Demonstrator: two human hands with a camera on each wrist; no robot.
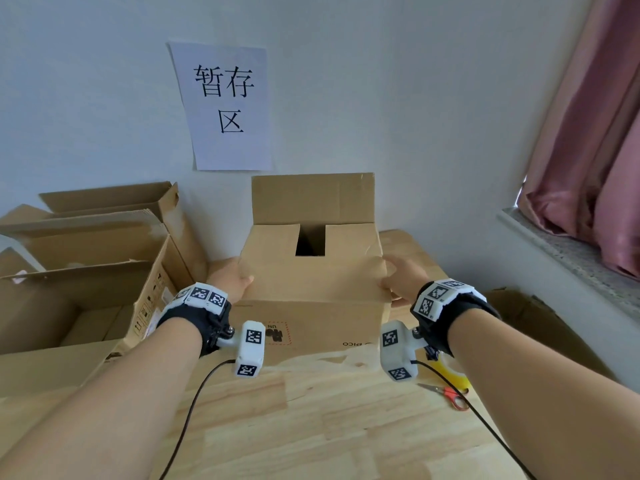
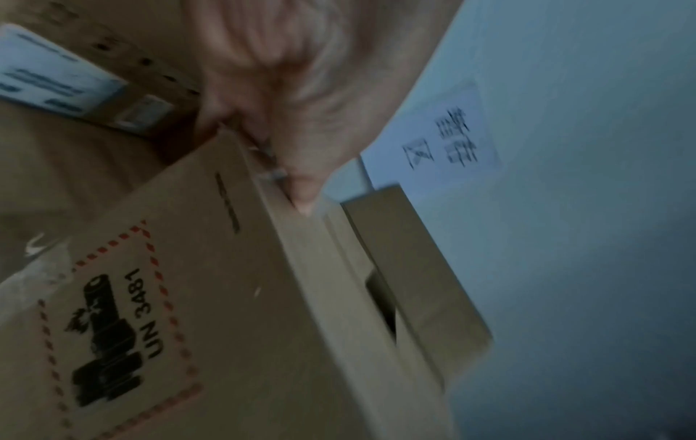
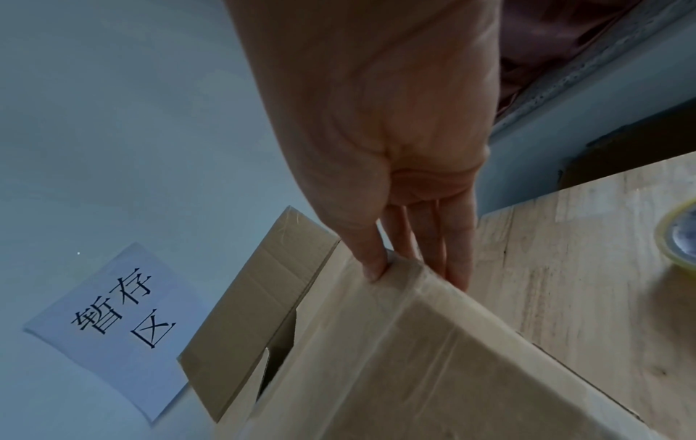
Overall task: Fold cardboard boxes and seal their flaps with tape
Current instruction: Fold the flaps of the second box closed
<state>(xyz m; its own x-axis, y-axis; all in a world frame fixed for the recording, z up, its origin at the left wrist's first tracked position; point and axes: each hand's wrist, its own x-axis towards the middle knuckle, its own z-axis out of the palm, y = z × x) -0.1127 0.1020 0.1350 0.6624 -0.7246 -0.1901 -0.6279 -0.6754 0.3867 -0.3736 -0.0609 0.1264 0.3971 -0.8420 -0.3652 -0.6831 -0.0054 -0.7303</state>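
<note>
Box (image 1: 311, 271): near flap folded down, far flap upright.
Left hand (image 1: 231, 278): left edge gripped.
Right hand (image 1: 401, 277): right corner pinched.

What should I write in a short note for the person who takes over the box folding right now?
Left hand: holds the left top edge of the box, thumb on top.
Right hand: holds the right top edge, thumb on top, fingers down the side.
The box stands on the table. Near flap and side flaps are folded down; the far flap still stands up.
Tape roll and scissors lie on the table to the right.
Left: fold the far flap down, then tape the seam. No new tape shows there yet.
</note>
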